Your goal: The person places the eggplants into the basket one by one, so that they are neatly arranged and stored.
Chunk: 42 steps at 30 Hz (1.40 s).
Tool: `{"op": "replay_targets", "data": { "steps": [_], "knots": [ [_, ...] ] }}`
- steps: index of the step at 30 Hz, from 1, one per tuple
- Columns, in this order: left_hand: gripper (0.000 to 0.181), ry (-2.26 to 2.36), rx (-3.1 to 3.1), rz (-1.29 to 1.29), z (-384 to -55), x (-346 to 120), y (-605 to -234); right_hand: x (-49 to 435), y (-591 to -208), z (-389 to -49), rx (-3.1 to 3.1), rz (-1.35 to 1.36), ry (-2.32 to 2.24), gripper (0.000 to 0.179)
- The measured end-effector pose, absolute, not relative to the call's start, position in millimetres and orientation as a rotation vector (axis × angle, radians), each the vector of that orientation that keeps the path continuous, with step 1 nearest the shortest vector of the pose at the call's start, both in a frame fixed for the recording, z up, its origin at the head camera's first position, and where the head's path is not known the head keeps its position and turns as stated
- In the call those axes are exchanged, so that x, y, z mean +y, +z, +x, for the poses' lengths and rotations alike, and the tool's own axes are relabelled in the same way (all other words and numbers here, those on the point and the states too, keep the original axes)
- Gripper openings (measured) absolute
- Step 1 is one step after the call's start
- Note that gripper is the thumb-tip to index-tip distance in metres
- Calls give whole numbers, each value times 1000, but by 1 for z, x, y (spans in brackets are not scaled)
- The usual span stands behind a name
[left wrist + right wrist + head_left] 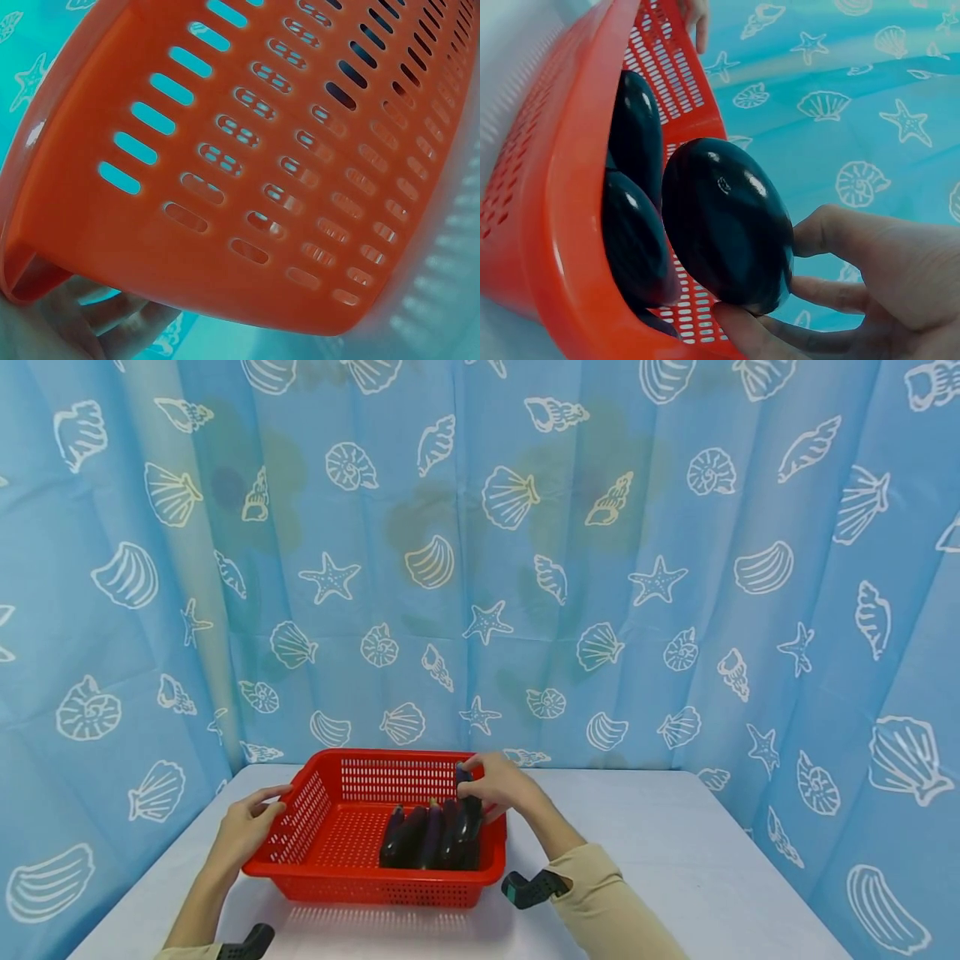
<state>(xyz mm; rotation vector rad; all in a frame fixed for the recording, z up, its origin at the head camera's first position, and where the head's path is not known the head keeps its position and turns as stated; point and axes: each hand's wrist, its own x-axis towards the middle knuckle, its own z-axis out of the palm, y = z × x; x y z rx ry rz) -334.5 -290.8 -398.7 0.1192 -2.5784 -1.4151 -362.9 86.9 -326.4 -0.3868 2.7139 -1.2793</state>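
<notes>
A red perforated plastic basket (pixel 352 835) stands on the white table, several dark purple eggplants (pixel 423 839) gathered in its right part. Over that end my right hand (pixel 491 783) grips one eggplant (pixel 727 225) by its upper part, tilted steeply above the others. Glossy and dark, its rounded lower end faces the right wrist camera. My left hand (pixel 249 828) holds the basket's left rim, fingers at the edge. In the left wrist view part of that hand (pixel 105 322) shows beyond the rim; its thumb is hidden there.
The white tablecloth (pixel 645 852) extends to the right of the basket. Behind the table hangs a blue curtain (pixel 540 610) with white shell and starfish prints. Black wrist-worn devices (pixel 534 889) sit near both cuffs.
</notes>
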Motion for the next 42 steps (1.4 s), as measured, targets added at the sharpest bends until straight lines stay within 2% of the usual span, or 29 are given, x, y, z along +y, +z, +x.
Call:
{"op": "replay_targets", "data": {
  "steps": [42],
  "knots": [
    [49, -1412, -2586, 123, -334, -289, -398, 48, -348, -374, 2673, -267, -1356, 53]
  ]
}}
